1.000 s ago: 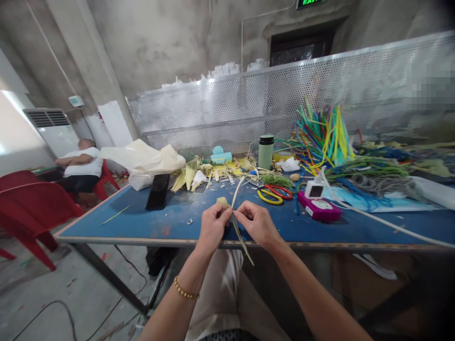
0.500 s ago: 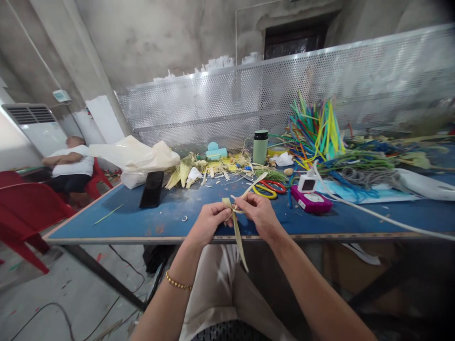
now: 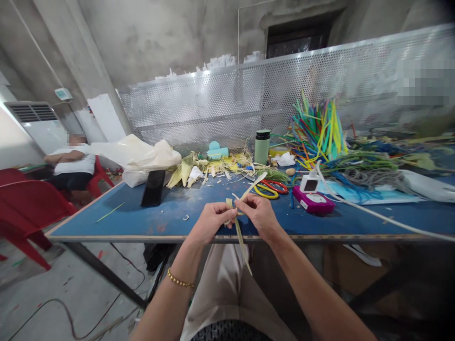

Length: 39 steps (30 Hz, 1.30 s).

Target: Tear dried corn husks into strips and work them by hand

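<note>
Above the table's front edge, my left hand (image 3: pixel 215 219) is closed in a pinch on pale husk strips (image 3: pixel 241 241) where they cross. One strip's narrow tail hangs below the fingers, over the edge. My right hand (image 3: pixel 259 211) pinches a second pale husk strip (image 3: pixel 255 184), whose free end points up and to the right. Both sets of fingertips nearly touch, and the crossing between them is partly hidden by the thumbs. Behind my right hand lie scissors with yellow and red handles (image 3: pixel 266 192).
Left on the blue table (image 3: pixel 117 225) lies a black phone (image 3: pixel 153 188). Husk scraps (image 3: pixel 186 171), a green flask (image 3: pixel 262 147) and coloured wires (image 3: pixel 320 130) line the back. A purple box (image 3: pixel 313 201) and white cable (image 3: pixel 369 212) are right. A person (image 3: pixel 73 158) sits far left.
Both hands stay together with the strips pinched. My left thumb has shifted slightly right over the crossing, and the hanging tail has turned and swung a little right. The view has moved slightly.
</note>
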Each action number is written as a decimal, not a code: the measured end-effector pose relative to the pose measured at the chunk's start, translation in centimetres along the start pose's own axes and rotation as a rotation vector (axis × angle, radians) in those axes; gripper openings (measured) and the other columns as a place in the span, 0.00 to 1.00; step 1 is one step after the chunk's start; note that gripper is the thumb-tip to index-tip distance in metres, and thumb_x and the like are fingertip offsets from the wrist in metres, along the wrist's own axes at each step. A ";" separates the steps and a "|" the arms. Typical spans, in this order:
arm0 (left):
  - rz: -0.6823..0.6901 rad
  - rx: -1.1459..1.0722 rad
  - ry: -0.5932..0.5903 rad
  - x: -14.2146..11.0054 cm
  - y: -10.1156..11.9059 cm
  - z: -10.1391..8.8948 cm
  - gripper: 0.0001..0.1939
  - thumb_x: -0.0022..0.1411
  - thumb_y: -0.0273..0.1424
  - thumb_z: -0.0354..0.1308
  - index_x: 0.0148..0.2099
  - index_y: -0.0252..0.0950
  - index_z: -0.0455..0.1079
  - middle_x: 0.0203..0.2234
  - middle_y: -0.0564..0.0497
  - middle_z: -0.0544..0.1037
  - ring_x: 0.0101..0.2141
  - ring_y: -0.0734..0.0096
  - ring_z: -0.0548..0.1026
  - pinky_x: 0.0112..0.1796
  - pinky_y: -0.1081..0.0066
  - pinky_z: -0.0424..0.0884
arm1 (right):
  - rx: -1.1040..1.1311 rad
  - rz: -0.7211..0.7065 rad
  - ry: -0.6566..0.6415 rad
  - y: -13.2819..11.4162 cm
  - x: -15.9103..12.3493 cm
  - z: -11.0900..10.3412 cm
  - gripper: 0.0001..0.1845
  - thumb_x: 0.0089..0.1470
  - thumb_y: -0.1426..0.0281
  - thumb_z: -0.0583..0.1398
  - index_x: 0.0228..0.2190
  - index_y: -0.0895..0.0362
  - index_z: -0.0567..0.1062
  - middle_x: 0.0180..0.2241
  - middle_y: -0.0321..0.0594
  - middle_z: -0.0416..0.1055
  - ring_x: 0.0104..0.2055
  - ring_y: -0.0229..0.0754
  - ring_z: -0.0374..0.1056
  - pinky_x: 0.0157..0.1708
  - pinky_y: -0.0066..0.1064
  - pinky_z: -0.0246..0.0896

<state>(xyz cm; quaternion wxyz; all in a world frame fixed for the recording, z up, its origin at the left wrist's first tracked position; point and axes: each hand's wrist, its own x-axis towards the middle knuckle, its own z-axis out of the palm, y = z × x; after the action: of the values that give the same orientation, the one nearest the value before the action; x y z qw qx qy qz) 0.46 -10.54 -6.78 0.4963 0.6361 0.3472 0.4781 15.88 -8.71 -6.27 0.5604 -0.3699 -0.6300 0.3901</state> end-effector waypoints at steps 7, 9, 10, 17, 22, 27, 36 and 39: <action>0.024 0.089 0.027 0.1 -0.1 0.0 0.14 0.54 0.38 0.61 0.27 0.31 0.68 0.17 0.56 0.64 0.21 0.80 0.59 0.24 0.74 0.52 | -0.121 -0.064 0.013 0.6 0.2 -0.1 0.18 0.48 0.59 0.63 0.17 0.59 0.68 0.18 0.32 0.60 0.22 0.33 0.54 0.23 0.27 0.50; 0.029 0.112 0.028 0.0 0.0 0.0 0.14 0.54 0.38 0.61 0.26 0.32 0.67 0.18 0.56 0.63 0.21 0.79 0.58 0.24 0.74 0.52 | -0.185 -0.093 0.014 0.9 0.4 -0.2 0.18 0.49 0.60 0.62 0.17 0.58 0.67 0.18 0.32 0.59 0.22 0.33 0.54 0.23 0.27 0.50; 0.033 0.124 0.029 0.0 0.0 0.0 0.14 0.54 0.37 0.61 0.26 0.32 0.66 0.18 0.56 0.63 0.21 0.79 0.59 0.24 0.74 0.52 | -0.219 -0.109 0.015 1.0 0.4 -0.2 0.18 0.50 0.61 0.61 0.17 0.58 0.67 0.18 0.32 0.59 0.22 0.33 0.54 0.23 0.27 0.50; 0.006 -0.099 0.143 0.6 -0.4 0.2 0.14 0.53 0.37 0.63 0.24 0.31 0.67 0.16 0.55 0.64 0.20 0.81 0.58 0.23 0.75 0.52 | -0.291 -0.068 0.019 0.9 0.7 -0.1 0.20 0.55 0.56 0.56 0.22 0.58 0.70 0.19 0.35 0.64 0.19 0.34 0.57 0.19 0.27 0.52; -0.058 -0.533 0.327 2.3 -0.3 0.6 0.14 0.42 0.33 0.70 0.29 0.30 0.71 0.19 0.54 0.68 0.21 0.81 0.64 0.25 0.77 0.59 | -0.435 -0.243 0.096 -0.6 1.0 -0.9 0.16 0.58 0.61 0.54 0.42 0.58 0.72 0.42 0.46 0.71 0.28 0.38 0.68 0.29 0.31 0.63; 0.002 -0.572 0.337 3.6 -0.2 0.6 0.15 0.39 0.30 0.71 0.30 0.29 0.73 0.22 0.52 0.72 0.23 0.80 0.68 0.27 0.76 0.62 | -0.651 -0.371 -0.081 -1.9 2.0 -1.5 0.10 0.57 0.68 0.55 0.35 0.56 0.75 0.34 0.42 0.74 0.31 0.40 0.68 0.35 0.32 0.63; -0.005 -0.559 0.430 3.9 -1.1 -0.6 0.16 0.39 0.28 0.69 0.33 0.29 0.73 0.20 0.53 0.73 0.20 0.80 0.68 0.24 0.76 0.59 | -0.602 -0.325 -0.196 0.0 3.6 -0.1 0.10 0.56 0.69 0.54 0.28 0.57 0.74 0.23 0.36 0.72 0.26 0.38 0.67 0.29 0.29 0.60; -0.012 -0.571 0.438 3.8 -1.3 -0.7 0.14 0.39 0.27 0.69 0.32 0.29 0.73 0.20 0.53 0.72 0.19 0.80 0.67 0.23 0.76 0.59 | -0.481 -0.241 -0.181 0.8 3.8 -0.4 0.09 0.55 0.69 0.54 0.30 0.57 0.74 0.23 0.36 0.72 0.25 0.38 0.68 0.28 0.29 0.61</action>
<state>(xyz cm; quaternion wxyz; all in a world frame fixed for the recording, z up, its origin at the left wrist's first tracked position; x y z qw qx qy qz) 1.01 -6.50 -6.95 0.5706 0.3520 0.3014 0.6780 15.89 -4.93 -5.39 0.4403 -0.3784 -0.7914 0.1914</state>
